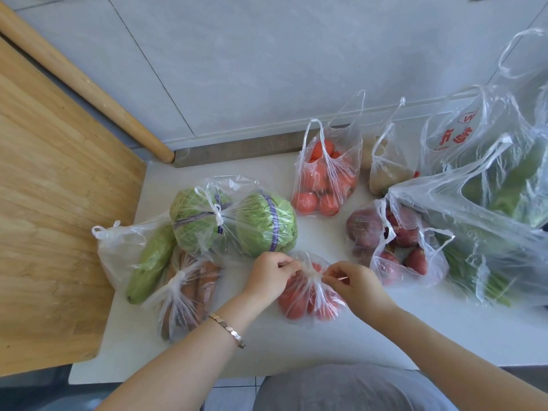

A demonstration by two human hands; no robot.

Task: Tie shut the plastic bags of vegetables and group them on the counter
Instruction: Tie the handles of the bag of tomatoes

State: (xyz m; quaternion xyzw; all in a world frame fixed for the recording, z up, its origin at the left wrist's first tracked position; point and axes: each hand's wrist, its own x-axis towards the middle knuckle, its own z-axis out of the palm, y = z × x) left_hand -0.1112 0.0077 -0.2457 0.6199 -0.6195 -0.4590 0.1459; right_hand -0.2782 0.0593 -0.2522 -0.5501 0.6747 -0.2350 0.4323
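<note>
Tomatoes are sitting in a small clear bag [308, 295] at the near middle of the white surface [267, 345], and both grips are meeting at its gathered neck. The left grip [268, 277], with a bracelet [228, 330] on its wrist, is pinching the plastic on the neck's left side with curled fingers. The right grip [358, 287] is pinching a strand of the same plastic on the right side, thumb against fingertips. The neck is standing bunched between the two grips, while the bag's body is lying just below them, toward the person, partly under the left grip's heel. Just beyond the left grip, a cabbage bag [237, 221] is lying knotted on top. To its left a bag with a long green vegetable [142, 256] is resting against the edge of a wooden board [53, 203], and a knotted carrot bag [186, 295] is lying beside the left forearm. Farther back, a second tomato bag [323, 179] is standing with its handles up and untied. Right of the right grip, a bag of dark red vegetables [397, 250] is sitting open, touching a large bag of greens [489, 218] at the right edge. A small bag with something brown [385, 170] is standing near the wall, and a rolling pin [89, 81] is leaning along the wall behind the board.
</note>
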